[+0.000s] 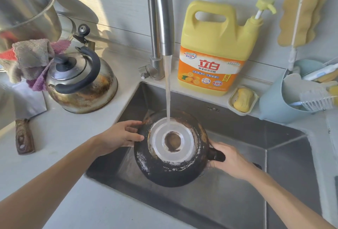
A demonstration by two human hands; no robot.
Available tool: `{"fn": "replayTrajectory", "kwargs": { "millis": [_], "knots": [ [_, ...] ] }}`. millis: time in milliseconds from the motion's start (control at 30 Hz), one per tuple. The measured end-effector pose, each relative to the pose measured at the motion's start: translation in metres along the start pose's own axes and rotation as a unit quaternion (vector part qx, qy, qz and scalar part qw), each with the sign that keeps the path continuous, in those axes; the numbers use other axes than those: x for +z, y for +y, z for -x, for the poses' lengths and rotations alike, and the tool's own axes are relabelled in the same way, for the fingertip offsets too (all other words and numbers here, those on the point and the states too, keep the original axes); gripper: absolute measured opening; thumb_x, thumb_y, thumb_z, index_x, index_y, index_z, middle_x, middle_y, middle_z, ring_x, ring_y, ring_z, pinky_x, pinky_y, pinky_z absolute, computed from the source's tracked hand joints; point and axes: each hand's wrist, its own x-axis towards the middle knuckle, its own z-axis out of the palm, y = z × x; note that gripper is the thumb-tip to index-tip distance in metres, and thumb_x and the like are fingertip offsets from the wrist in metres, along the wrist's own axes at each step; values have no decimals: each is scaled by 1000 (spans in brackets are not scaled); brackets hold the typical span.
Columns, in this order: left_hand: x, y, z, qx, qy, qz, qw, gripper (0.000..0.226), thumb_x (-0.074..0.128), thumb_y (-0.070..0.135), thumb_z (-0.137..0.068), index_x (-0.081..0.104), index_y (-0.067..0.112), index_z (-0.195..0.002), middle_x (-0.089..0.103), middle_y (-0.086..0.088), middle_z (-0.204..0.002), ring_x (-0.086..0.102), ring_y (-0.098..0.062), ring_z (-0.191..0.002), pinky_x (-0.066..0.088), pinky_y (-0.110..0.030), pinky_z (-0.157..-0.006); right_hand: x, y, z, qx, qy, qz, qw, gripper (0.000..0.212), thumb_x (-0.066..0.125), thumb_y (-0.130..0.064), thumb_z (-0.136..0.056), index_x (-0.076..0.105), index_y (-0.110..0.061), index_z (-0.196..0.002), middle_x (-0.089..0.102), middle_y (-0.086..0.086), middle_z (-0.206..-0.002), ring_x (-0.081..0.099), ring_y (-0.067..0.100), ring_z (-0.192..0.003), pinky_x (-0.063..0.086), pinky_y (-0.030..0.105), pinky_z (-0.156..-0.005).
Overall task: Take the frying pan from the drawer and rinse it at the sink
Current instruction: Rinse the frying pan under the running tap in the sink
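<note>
The black frying pan [161, 170] is held upside down over the steel sink [237, 183], its scorched underside and pale metal base disc facing up. Water runs from the tall steel faucet [161, 18] onto the base disc. My left hand [120, 137] grips the pan's left rim, thumb on the underside. My right hand [228, 161] is closed around the black handle at the pan's right side. The pan's inside is hidden.
A stained steel kettle [82, 82] stands on the counter to the left, cloths [31, 60] draped beside it, and a cleaver with a wooden handle [23, 137] lies near the left edge. Behind the sink are a yellow detergent jug [217, 49], a soap dish [243, 99] and a blue brush holder [274, 104].
</note>
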Motion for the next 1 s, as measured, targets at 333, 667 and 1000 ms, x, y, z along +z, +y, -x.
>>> {"fn": "replayTrajectory", "kwargs": {
  "millis": [333,667,1000],
  "knots": [
    [22,-23,2,20,7,-27,999,60,88,-2,-87,73,26,-138,82,-4,-128,77,-25,-123,63,-36,-103,-32,-9,7,7,22,135,991,95,79,-63,-89,24,-58,-166,52,-16,-108,69,10,-80,58,46,-82],
    [15,-22,7,86,20,-104,991,67,95,-2,-78,66,26,-131,75,-8,-127,77,-24,-120,55,-43,-117,-26,-12,10,16,-14,158,987,30,63,-62,-78,58,-33,-75,68,-5,-69,66,15,-65,57,43,-64],
    [12,-26,8,132,51,-110,984,62,93,1,-85,67,32,-131,76,-2,-133,74,-19,-129,55,-53,-120,-37,-19,10,-11,-4,124,992,24,69,-67,-82,55,-54,-68,66,-8,-71,62,11,-68,51,37,-64]
  ]
}}
